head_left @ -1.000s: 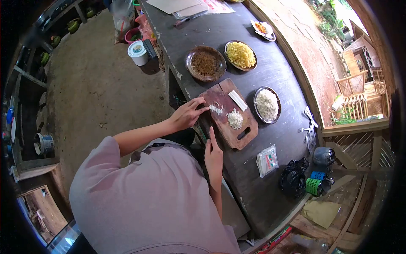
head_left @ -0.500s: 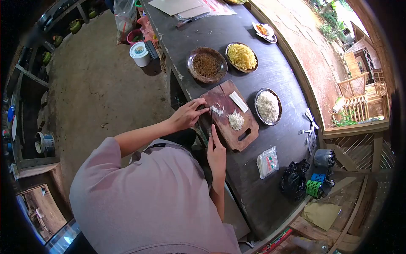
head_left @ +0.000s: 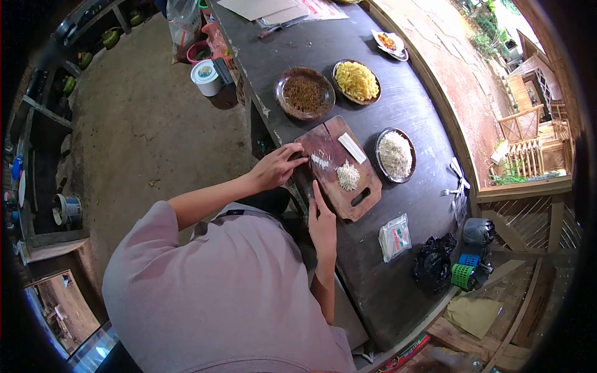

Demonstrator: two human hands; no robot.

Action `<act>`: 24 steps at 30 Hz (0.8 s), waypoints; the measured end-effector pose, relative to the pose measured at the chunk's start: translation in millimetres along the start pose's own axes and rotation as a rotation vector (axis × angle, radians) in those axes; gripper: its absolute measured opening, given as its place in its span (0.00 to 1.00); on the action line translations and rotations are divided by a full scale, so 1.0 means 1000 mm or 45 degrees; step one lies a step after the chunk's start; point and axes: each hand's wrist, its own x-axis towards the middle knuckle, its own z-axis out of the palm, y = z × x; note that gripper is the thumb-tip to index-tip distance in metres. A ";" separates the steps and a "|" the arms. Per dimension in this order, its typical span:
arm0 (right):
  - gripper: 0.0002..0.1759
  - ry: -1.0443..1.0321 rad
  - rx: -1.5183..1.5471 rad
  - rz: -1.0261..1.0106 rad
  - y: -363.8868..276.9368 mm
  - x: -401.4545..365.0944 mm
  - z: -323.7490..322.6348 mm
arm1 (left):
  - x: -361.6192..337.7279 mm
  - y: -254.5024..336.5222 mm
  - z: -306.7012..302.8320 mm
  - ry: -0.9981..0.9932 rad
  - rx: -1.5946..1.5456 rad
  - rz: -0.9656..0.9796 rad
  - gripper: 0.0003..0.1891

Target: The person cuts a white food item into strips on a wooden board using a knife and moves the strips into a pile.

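A wooden cutting board [head_left: 333, 186] lies on the dark table. On it are a small pile of thin white shreds [head_left: 347, 176], a few loose white strips [head_left: 320, 160] and white sticks [head_left: 352, 148]. My left hand [head_left: 277, 166] is at the board's left edge, fingers bent together beside the strips; what they press on is too small to name. My right hand [head_left: 322, 221] is at the lower left edge, index finger extended along a dark, thin tool, seemingly a knife, whose blade is hard to see.
Around the board stand a plate of brown crumbs [head_left: 305, 94], a bowl of yellow pieces [head_left: 356, 82] and a bowl of white shreds [head_left: 395, 155]. A plastic packet [head_left: 395, 238], a black bag [head_left: 434, 263] and forks [head_left: 457, 180] lie to the right.
My right hand has shifted very slightly to the right. The left hand stays in nearly the same place, and the food on the board looks the same.
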 end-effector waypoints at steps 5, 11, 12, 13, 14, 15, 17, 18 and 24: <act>0.28 -0.022 -0.020 0.014 -0.001 0.001 0.000 | -0.001 -0.001 0.000 -0.001 -0.001 -0.002 0.25; 0.29 -0.024 -0.033 0.008 -0.001 -0.005 -0.003 | 0.001 -0.002 0.000 0.004 -0.007 -0.003 0.25; 0.29 -0.034 -0.043 0.023 0.001 -0.005 -0.004 | 0.001 -0.002 0.000 0.010 -0.028 -0.007 0.26; 0.29 -0.031 -0.041 0.026 0.004 -0.006 -0.003 | 0.002 -0.002 0.001 0.017 -0.048 -0.009 0.27; 0.29 -0.011 -0.020 -0.023 0.010 -0.005 -0.003 | 0.002 -0.002 0.001 0.014 -0.050 -0.007 0.27; 0.30 0.009 0.002 -0.073 0.012 -0.006 -0.002 | 0.004 -0.001 -0.001 0.019 -0.052 -0.004 0.27; 0.30 0.004 0.004 -0.058 0.013 -0.008 -0.004 | 0.005 -0.002 -0.002 0.025 -0.054 0.001 0.26; 0.30 -0.003 0.005 -0.047 0.013 -0.009 -0.004 | 0.005 -0.002 -0.002 0.021 -0.054 0.000 0.26; 0.30 0.072 0.084 -0.148 0.029 -0.014 0.004 | 0.015 0.006 -0.006 0.074 -0.073 -0.021 0.24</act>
